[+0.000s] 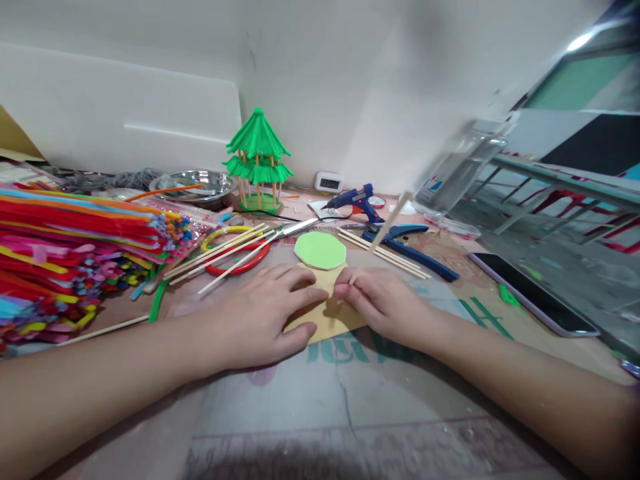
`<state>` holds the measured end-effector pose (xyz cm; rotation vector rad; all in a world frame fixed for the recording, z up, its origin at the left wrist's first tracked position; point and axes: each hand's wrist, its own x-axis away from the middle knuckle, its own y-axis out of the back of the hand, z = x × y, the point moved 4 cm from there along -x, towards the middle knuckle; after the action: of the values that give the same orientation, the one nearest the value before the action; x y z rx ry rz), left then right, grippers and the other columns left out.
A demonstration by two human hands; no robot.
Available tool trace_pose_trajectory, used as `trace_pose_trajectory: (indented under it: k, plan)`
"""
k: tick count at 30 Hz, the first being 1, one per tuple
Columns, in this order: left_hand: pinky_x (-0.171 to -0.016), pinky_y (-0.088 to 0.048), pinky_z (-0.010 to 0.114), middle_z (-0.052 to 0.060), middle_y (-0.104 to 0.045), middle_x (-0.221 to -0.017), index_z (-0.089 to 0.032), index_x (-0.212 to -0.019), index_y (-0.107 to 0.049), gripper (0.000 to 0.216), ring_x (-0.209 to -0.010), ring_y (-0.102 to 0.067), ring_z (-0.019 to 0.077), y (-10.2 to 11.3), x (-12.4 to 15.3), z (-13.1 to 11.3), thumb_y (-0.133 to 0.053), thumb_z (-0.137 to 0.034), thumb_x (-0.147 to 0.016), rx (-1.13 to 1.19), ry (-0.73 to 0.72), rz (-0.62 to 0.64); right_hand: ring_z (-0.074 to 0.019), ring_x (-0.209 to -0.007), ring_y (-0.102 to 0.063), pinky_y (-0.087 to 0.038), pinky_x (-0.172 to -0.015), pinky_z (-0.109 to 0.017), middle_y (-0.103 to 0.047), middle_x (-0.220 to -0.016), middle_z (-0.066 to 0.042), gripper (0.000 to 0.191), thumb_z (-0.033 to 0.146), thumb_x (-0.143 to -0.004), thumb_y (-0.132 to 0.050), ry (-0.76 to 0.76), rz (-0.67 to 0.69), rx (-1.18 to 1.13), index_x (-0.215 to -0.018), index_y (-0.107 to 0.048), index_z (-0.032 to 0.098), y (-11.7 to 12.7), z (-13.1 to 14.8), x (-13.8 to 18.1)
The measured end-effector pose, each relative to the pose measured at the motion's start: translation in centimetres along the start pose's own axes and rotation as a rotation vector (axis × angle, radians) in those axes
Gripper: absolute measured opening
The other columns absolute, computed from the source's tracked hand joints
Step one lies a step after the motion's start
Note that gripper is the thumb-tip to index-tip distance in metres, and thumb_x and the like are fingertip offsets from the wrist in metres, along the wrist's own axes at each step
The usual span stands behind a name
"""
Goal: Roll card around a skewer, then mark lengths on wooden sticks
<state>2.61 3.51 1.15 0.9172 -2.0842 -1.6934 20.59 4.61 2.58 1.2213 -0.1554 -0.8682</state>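
Note:
My left hand (pixel 273 313) rests palm down with fingers apart on the left part of a yellow sheet (pixel 333 319). At the sheet's right side, my right hand (pixel 383 303) pinches a thin wooden stick (pixel 386 230), which slants up and to the right. The lower end of the stick is hidden by my fingers. Just beyond both hands lies a light green octagonal piece (pixel 320 250) with a pale edge, touching or overlapping the sheet's far edge. Several loose wooden sticks (pixel 227 250) lie across red-and-yellow-handled scissors (pixel 237 261), left of the octagon.
A green two-tiered pavilion model (pixel 257 163) stands at the back. Near it are a digital timer (pixel 329 181), a blue glue gun (pixel 356 199) and blue-handled pliers (pixel 415 250). Bundled pipe cleaners (pixel 85 233) fill the left. A phone (pixel 533 293) lies right, by a clear bottle (pixel 460 167).

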Motion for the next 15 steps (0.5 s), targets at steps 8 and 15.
trace_pose_trajectory:
  k: [8,15]
  plan:
    - [-0.111,-0.042,0.054,0.011,-0.055,-0.135,-0.026,-0.135,-0.06,0.042,-0.126,-0.05,0.0313,0.0,0.0,0.0,-0.052,-0.041,-0.097,0.005,-0.015,-0.016,-0.0175,-0.074,-0.064,-0.047,-0.072,-0.029,-0.071,-0.085,-0.007,0.03,0.029,-0.103,-0.036,0.024,0.058,-0.018,-0.085,-0.058,0.02,-0.1,-0.1,0.0]
    - [-0.111,-0.042,0.053,0.01,-0.054,-0.138,-0.026,-0.138,-0.059,0.044,-0.128,-0.051,0.0307,0.0,0.0,0.1,-0.051,-0.041,-0.097,0.011,-0.005,-0.007,-0.015,-0.067,-0.06,-0.045,-0.066,-0.027,-0.069,-0.079,-0.004,0.035,0.034,-0.105,-0.035,-0.023,0.064,-0.071,-0.083,-0.059,0.02,0.1,-1.2,-0.3]
